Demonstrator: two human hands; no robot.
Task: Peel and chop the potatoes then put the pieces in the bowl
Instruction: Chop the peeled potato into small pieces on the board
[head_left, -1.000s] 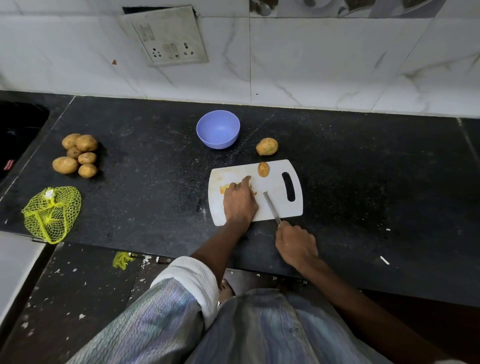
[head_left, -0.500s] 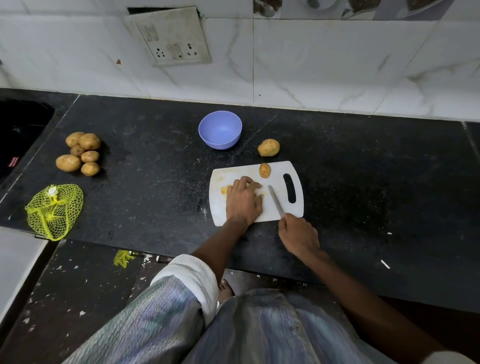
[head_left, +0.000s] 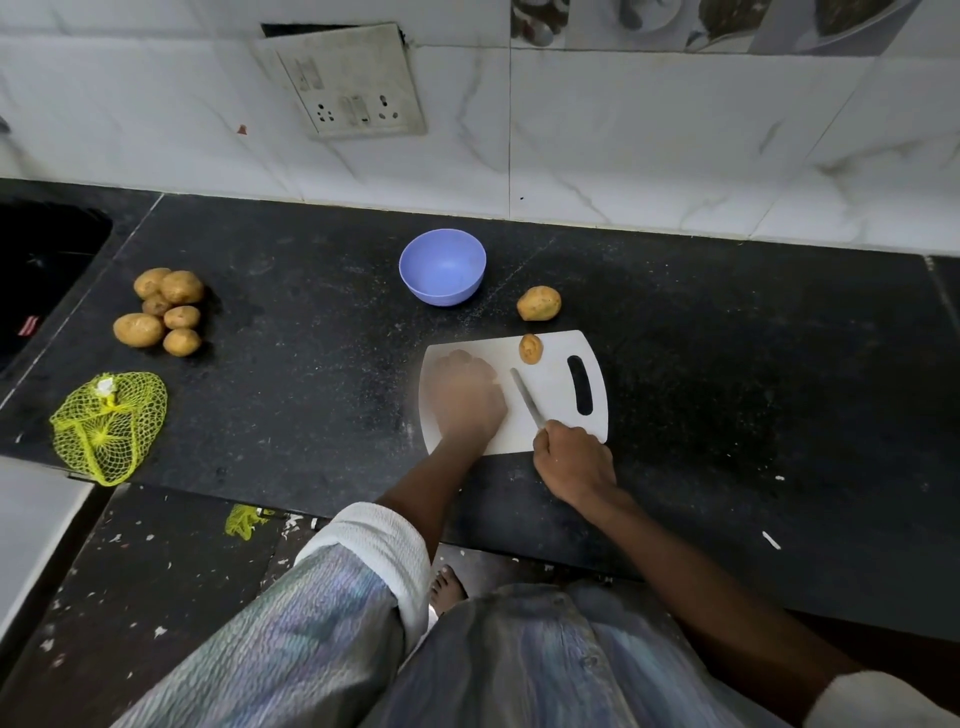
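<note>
No text, label, brand or number can be read anywhere; the switch-and-socket plate (head_left: 349, 83) on the wall above the blue bowl (head_left: 442, 266) carries no legible marking.

Left hand (head_left: 466, 397): motion-blurred, palm down, forearm bare and reaching forward from a rolled-up white cuff. Finger pose unreadable through the blur; whether it holds anything cannot be told. Right hand (head_left: 574, 460): sharp, knuckles up, fingers curled around a knife (head_left: 527, 397) handle, blade pointing forward and left. Right forearm bare, angled in from lower right.
</note>
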